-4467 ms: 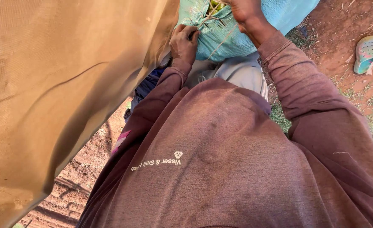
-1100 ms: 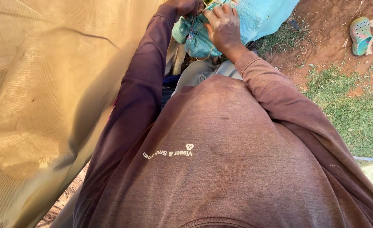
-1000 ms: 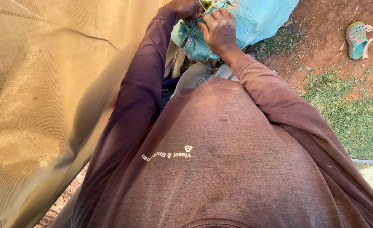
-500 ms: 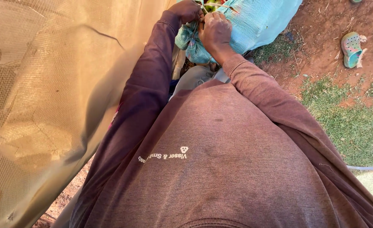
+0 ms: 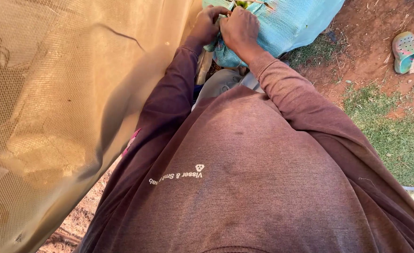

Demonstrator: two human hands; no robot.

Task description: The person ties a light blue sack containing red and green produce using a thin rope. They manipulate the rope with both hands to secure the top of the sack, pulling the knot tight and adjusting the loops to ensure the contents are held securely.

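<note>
L hand [image 5: 206,24] is up at top centre of my view, fingers curled tight into the bunched mouth of the turquoise woven sack [image 5: 282,26]; looks like a fist-type grip on the fabric, thumb hidden, so can't tell exactly how much cloth is in it. R hand [image 5: 239,29] is just beside it, touching or nearly touching the L, knuckles toward me, fingers bent down and pressed together, pinching the same gathered fabric. Fingertips of both are buried in the folds, not visible.

Sack sits right in front of the person, past the knees, upper part cut off by the frame edge. At its mouth, btwn the hands, I see a bit of green and yellow stuff [image 5: 244,3], too small to ID. Sack rests on red dirt [image 5: 366,65] w/ a grass patch [image 5: 394,136] to the R.

Both arms in maroon long sleeves [image 5: 301,107], same colour as the shirt filling the lower half of the frame; small white print on the chest. Grey cloth [image 5: 221,82] shows below the hands, btwn the arms, prob. trousers but can't confirm.

L side of the frame: big tan mesh netting [image 5: 52,107], hanging close to the L arm, sleeve touching or just beside it.

Far R on the dirt, well apart from the hands: one light green clog-type shoe [image 5: 405,51].
</note>
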